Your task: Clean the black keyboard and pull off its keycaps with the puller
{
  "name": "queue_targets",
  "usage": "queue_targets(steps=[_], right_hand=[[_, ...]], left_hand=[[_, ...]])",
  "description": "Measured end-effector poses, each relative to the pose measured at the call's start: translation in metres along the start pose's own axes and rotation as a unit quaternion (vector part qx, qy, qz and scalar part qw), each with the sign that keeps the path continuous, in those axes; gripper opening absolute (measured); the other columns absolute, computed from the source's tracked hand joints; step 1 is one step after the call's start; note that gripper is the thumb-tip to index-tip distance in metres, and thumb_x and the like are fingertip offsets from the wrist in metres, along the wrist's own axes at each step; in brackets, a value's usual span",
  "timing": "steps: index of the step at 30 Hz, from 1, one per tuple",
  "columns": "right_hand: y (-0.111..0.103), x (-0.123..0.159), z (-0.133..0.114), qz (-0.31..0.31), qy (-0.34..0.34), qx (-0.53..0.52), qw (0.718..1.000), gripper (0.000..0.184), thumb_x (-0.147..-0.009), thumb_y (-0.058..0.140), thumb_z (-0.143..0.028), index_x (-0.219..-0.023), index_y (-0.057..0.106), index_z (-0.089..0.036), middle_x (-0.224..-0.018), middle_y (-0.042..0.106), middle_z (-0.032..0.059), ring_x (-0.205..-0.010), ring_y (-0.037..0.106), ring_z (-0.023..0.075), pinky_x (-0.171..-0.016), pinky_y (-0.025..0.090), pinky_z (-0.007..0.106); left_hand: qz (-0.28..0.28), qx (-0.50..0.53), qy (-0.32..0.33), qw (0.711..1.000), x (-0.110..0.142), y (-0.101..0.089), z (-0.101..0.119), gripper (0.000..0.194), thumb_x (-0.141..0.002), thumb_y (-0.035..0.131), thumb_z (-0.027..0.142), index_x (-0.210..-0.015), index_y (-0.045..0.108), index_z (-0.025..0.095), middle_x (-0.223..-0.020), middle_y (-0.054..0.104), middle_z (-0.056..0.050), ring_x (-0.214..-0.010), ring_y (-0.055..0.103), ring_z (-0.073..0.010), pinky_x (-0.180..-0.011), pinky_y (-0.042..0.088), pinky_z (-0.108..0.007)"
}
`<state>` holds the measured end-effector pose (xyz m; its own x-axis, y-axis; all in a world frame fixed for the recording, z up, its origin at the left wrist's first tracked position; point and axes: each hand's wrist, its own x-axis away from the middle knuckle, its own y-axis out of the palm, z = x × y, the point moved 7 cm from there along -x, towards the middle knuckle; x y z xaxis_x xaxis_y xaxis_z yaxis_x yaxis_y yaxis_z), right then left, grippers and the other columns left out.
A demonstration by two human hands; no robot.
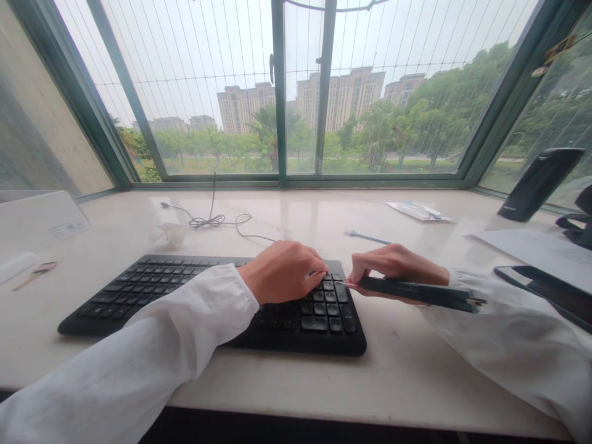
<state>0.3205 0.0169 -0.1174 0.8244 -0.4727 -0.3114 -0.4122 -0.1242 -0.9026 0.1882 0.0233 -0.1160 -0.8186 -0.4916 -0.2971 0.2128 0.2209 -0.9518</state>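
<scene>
Windows (208, 74) are filling the far side of your view, with tower blocks (342, 98) and trees (383, 135) standing beyond the glass. Below them, the pale stone desk (407, 370) is stretching across the scene, and a black keyboard (185, 296) is sitting near its front edge. White sleeves (129, 351) are covering your forearms. Your left hand (282, 271) is curling over the keyboard's upper right keys, its fingers (319, 269) reaching down among them, though you cannot tell whether they are pinching a key. Your right hand (393, 265) is closing around a slim black tool (416, 291), holding it nearly level just beside your left hand. Its thin metal tip (341, 281) is reaching the top of the keys, touching them or just above them; you cannot tell which. On your right, a black cylinder (539, 185), a sheet of paper (522, 246) and a phone (550, 290) are lying on the desk. On your left, a white box (39, 222) is standing beyond the keyboard. Farther back, a tangled black cable (208, 221), a crumpled tissue (171, 234), a paper packet (419, 211) and a blue-handled stick (367, 237) are resting.
</scene>
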Motion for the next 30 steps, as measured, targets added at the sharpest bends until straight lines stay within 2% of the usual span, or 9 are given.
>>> queue_targets(steps=[7,16,20,25,30], right_hand=[[0.005,0.000,0.000,-0.015,-0.031,0.005,0.999,0.013,-0.093,0.050,-0.018,-0.082,0.058,-0.018,-0.079,0.071,0.0045,-0.067,0.065,0.0115,-0.061,0.044,0.020],[0.006,-0.001,-0.006,-0.024,-0.042,0.014,0.999,0.030,-0.101,0.040,-0.027,-0.079,0.058,-0.017,-0.076,0.068,0.0058,-0.069,0.065,0.0122,-0.064,0.046,0.021],[0.001,-0.001,-0.006,-0.003,-0.042,0.027,0.999,0.030,-0.101,0.039,-0.026,-0.079,0.058,-0.017,-0.077,0.068,0.0056,-0.069,0.065,0.0123,-0.065,0.047,0.022],[-0.014,0.002,-0.004,0.068,-0.030,0.030,0.997,0.020,-0.097,0.050,-0.026,-0.081,0.059,-0.019,-0.075,0.069,0.0034,-0.067,0.065,0.0110,-0.064,0.047,0.019],[-0.018,0.004,0.000,0.110,-0.011,0.041,0.993,0.016,-0.093,0.056,-0.025,-0.078,0.060,-0.019,-0.072,0.070,0.0010,-0.059,0.063,0.0091,-0.058,0.045,0.018]], left_hand=[[-0.010,-0.006,0.010,1.000,0.000,0.001,0.001,0.031,-0.095,0.047,0.024,-0.075,0.071,0.019,-0.077,0.070,-0.001,-0.069,0.063,-0.0145,-0.056,0.036,-0.026],[-0.026,-0.004,0.006,1.000,0.000,0.003,0.001,0.029,-0.095,0.047,0.025,-0.081,0.072,0.020,-0.081,0.071,0.001,-0.072,0.065,-0.0142,-0.058,0.036,-0.026],[-0.025,-0.010,0.001,1.000,-0.001,0.003,0.001,0.030,-0.096,0.047,0.026,-0.080,0.072,0.020,-0.082,0.071,0.001,-0.073,0.065,-0.0147,-0.058,0.037,-0.027],[-0.022,-0.016,0.000,1.000,0.000,0.003,0.000,0.030,-0.096,0.046,0.027,-0.087,0.074,0.022,-0.084,0.072,0.002,-0.073,0.066,-0.0159,-0.057,0.036,-0.028],[-0.024,-0.018,-0.002,1.000,0.000,0.002,0.000,0.030,-0.097,0.045,0.027,-0.089,0.074,0.023,-0.086,0.073,0.002,-0.075,0.067,-0.0160,-0.057,0.036,-0.027]])
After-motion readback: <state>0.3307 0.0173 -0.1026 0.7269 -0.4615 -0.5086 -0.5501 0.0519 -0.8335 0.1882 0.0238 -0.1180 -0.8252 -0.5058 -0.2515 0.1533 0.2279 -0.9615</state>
